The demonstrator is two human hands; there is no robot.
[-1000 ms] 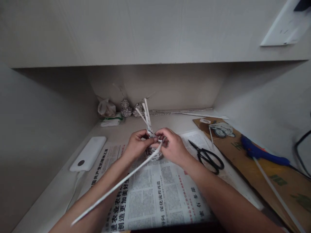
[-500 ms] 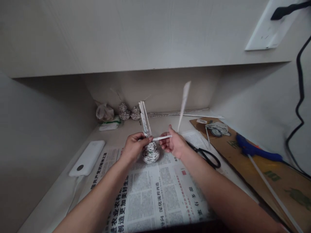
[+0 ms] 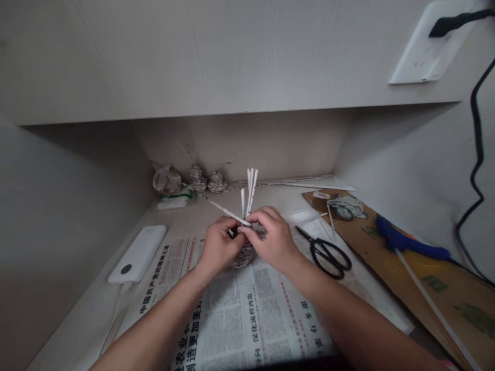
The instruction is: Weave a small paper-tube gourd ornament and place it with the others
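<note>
Right hand (image 3: 274, 237): thumb and forefinger pinched together on a paper strip (image 3: 226, 208) at the neck of the woven piece (image 3: 243, 259). Left hand (image 3: 222, 242): fingers curled narrowly against the neck from the other side, holding the piece; the exact contact is hidden. The strip slants away from the fingertips, up and to the left. The piece is upright between the hands, over the newspaper (image 3: 232, 330), its body partly covered by them. Pale rods (image 3: 252, 188) stand up from its top.

Right of the hands lie black scissors (image 3: 328, 255), handles toward the person. Further right, cardboard (image 3: 390, 273) bears a blue glue gun (image 3: 410, 239) with a white stick at its front and a crumpled bag (image 3: 348, 207). On the left lies a power bank (image 3: 138, 255), cable attached. At the back wall: two woven gourds, (image 3: 197, 179) and (image 3: 217, 182), side by side, and long thin rods (image 3: 305, 180). Above right, a plug (image 3: 448, 24) sits in a socket (image 3: 413, 64).
</note>
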